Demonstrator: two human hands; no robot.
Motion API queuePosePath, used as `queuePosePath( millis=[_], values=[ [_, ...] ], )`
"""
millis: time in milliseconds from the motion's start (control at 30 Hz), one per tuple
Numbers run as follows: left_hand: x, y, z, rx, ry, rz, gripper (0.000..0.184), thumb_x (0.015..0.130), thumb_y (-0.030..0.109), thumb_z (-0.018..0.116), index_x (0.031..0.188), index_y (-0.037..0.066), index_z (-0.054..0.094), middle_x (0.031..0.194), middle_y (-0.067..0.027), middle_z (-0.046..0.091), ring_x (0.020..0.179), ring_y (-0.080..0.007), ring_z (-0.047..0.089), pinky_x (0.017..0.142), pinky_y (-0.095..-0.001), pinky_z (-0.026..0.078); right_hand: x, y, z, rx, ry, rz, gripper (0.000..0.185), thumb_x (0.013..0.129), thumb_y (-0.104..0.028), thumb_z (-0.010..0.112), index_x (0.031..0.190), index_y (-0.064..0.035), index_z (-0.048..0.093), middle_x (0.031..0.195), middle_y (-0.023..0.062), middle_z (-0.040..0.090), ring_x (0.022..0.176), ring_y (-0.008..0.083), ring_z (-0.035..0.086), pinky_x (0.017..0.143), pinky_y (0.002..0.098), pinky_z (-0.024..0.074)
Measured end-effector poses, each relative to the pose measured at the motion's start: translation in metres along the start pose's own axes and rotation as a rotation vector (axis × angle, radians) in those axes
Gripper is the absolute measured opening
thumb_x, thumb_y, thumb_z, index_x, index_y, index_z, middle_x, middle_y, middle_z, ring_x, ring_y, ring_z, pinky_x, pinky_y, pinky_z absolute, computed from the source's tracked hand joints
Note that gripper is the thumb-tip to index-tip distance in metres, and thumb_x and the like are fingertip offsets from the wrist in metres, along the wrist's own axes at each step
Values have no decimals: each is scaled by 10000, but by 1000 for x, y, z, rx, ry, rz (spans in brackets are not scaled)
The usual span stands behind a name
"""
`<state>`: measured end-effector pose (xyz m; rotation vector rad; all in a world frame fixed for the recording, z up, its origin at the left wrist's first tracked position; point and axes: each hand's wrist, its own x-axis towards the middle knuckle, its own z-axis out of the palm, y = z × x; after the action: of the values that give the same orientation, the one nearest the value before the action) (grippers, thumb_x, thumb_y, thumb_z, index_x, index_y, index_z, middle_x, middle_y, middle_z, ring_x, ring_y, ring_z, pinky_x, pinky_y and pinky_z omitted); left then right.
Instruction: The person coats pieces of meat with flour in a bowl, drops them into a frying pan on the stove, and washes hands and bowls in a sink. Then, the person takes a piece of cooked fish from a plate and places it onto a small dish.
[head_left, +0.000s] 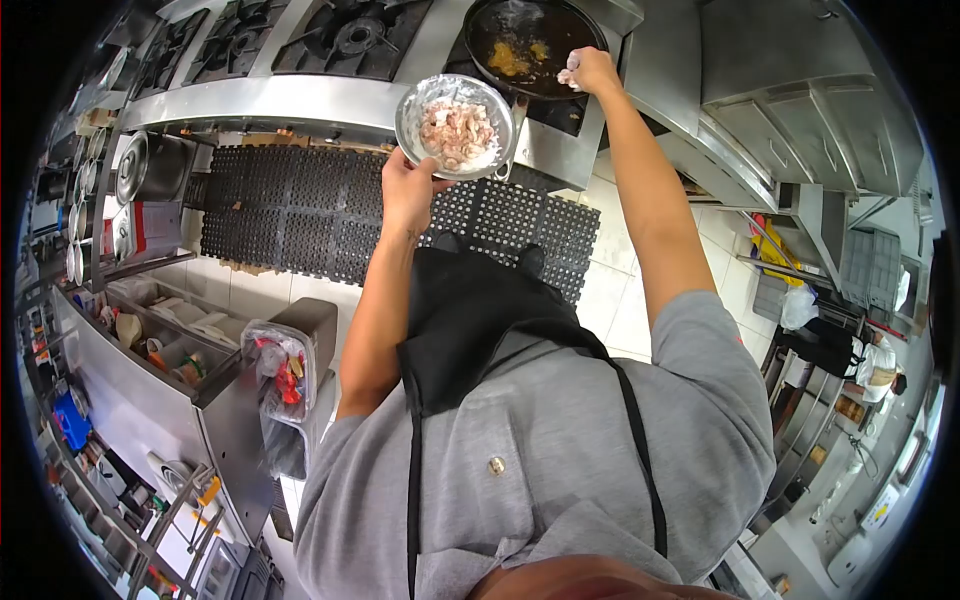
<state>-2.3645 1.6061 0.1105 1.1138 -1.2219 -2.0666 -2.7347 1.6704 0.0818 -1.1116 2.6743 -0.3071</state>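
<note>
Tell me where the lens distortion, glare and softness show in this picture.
Head view: fisheye bending, with the steel cabinet curving and black corners framing the image; head view: pale glare along the stove's steel front; head view: the metal bowl and left hand look fairly crisp, while detail toward the left rim looks squeezed and soft.

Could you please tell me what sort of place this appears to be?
Most likely a restaurant or other commercial kitchen: it has a row of heavy burners, a large pan with food in it, and a perforated black mat underfoot.
</note>
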Motion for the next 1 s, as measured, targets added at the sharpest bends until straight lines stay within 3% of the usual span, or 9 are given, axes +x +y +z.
queuePosePath(
  millis=[33,167,233,300,367,433,700,767,1000],
  values=[
    [-1,2,0,0,4,-5,285,829,-48,498,1113,-60,527,998,-131,595,830,-202,637,641,-306,608,-4,2,-4,0,-6,-1,189,718,-130,679,905,-109,686,905,157,678,902,346,644,783,435,508],
    [-5,6,1,-31,-49,-18,303,837,-54,490,1138,-51,514,1002,-123,596,827,-189,644,638,-296,603,-46,-15,-23,78,418,-177,191,728,-72,625,908,-83,687,900,185,665,911,368,634,789,449,508],
    [-10,12,3,-98,-76,-46,310,838,-60,484,1147,-48,511,994,-121,600,806,-186,648,633,-294,600,-106,-72,-52,80,469,-205,215,717,-63,636,927,-67,680,876,186,665,861,372,640,762,447,513],
    [-16,17,7,-103,-84,-59,314,838,-63,483,1150,-47,511,975,-114,602,788,-185,650,628,-291,598,-153,-121,-56,230,326,-282,235,717,-68,653,951,-51,670,869,194,662,825,380,642,748,447,516],
    [-21,19,15,-90,-138,-65,315,838,-64,483,1151,-46,512,966,-109,606,792,-183,651,624,-289,595,-173,-146,-36,112,244,-339,212,734,-65,655,944,-42,681,841,182,678,817,357,656,747,415,524],
    [-29,18,23,-100,-159,-88,253,856,-11,538,1108,-28,530,997,-101,610,803,-161,637,631,-276,575,-181,-165,-11,93,323,-314,227,732,-61,644,955,-39,682,841,200,671,826,370,651,755,427,520],
    [-18,-2,15,-85,-193,-58,299,852,-39,497,1151,-44,509,1034,-119,599,829,-175,639,641,-290,595,-172,-162,-39,245,76,-355,346,703,-52,627,1046,-55,666,912,205,670,869,360,649,801,429,508],
    [-19,6,18,-134,-197,-41,297,853,-40,496,1149,-37,510,1030,-114,592,830,-174,636,639,-291,596,-167,-166,-52,359,14,-351,301,723,-74,660,1019,-18,657,887,208,674,830,335,670,754,376,506],
    [-12,16,13,-162,-172,6,278,860,-37,498,1137,-39,501,977,-98,585,794,-168,634,624,-292,591,-146,-176,-53,343,-3,-444,313,719,-90,660,1007,31,639,871,199,684,805,282,684,748,346,508]
  ],
)
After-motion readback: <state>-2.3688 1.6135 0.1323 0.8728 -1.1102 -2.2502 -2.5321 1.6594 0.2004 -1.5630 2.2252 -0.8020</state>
